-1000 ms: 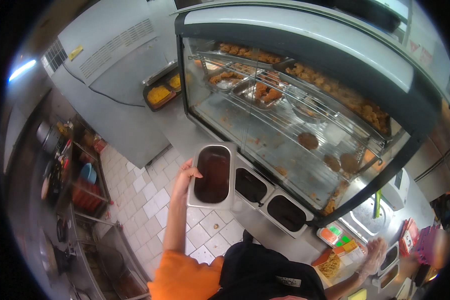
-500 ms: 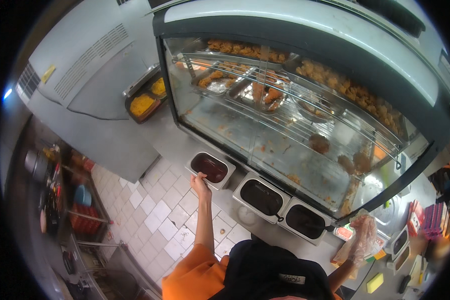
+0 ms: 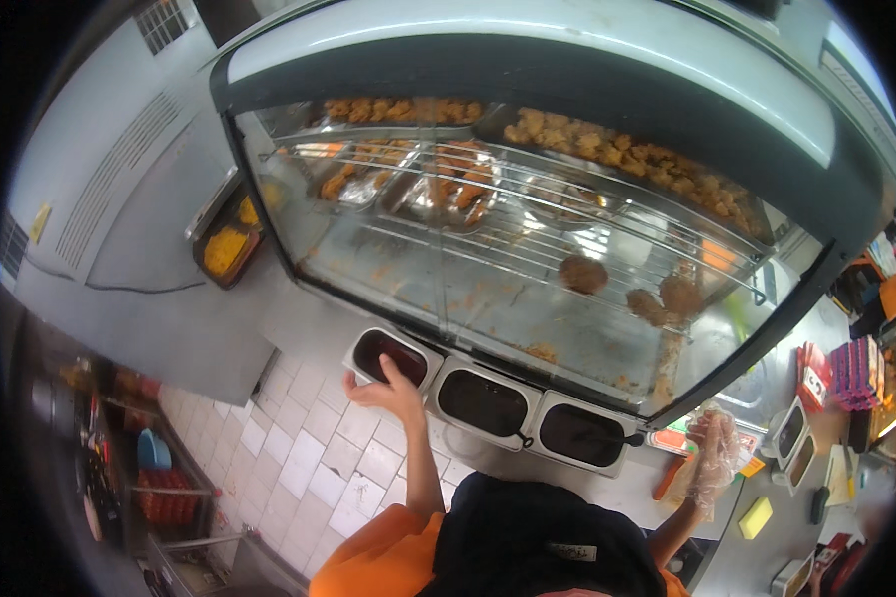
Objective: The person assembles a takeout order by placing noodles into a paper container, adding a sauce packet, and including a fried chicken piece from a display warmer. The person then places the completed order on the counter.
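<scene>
My bare left hand [image 3: 390,390] is at the near edge of the leftmost steel pan [image 3: 435,370], which holds dark red sauce [image 3: 370,350]. Its thumb and fingers are spread, and it grips nothing. This pan sits against a middle pan of dark sauce [image 3: 483,403]. A third pan of dark sauce [image 3: 579,435], with a dark-handled utensil across its right end, adjoins that one. My right hand [image 3: 712,460], in a loose clear plastic glove, is to the right of the third pan, over a carton. The glove's folds blur its fingers.
A glass display case [image 3: 488,269] with fried pieces on trays and racks stands behind the pans. Yellow food fills a tray [image 3: 227,254] at the left. To the right are a yellow sponge [image 3: 756,517], small sauce pans [image 3: 791,443] and stacked packets [image 3: 855,373].
My left hand has let go of the leftmost pan's edge and spread its fingers. That pan now sits closer to the middle one. My view has shifted.
</scene>
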`<state>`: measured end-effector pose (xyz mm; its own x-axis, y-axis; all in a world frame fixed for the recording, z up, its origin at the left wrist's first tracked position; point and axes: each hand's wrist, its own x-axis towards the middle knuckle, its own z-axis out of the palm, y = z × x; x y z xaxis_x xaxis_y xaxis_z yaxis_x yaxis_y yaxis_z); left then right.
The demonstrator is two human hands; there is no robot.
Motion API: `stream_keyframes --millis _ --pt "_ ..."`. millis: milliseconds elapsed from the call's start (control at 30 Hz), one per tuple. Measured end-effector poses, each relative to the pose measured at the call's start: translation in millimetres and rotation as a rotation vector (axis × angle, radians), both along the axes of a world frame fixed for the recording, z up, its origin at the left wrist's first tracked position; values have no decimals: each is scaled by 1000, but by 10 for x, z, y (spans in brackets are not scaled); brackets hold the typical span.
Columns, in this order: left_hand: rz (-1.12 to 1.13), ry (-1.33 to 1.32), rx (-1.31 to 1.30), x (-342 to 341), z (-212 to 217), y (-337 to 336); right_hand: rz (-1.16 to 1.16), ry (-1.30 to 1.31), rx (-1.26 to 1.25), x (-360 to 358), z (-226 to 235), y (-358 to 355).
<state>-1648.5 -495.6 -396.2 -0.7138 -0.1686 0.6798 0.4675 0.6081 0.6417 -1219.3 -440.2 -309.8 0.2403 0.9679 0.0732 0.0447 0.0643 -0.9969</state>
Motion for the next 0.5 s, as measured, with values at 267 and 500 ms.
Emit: stream_keyframes --millis 267,500 --pt "-1146 839 -305 1516 864 1483 -38 -59 72 147 115 195" --pt "-1156 761 -296 875 695 1470 56 -185 109 -184 572 335"
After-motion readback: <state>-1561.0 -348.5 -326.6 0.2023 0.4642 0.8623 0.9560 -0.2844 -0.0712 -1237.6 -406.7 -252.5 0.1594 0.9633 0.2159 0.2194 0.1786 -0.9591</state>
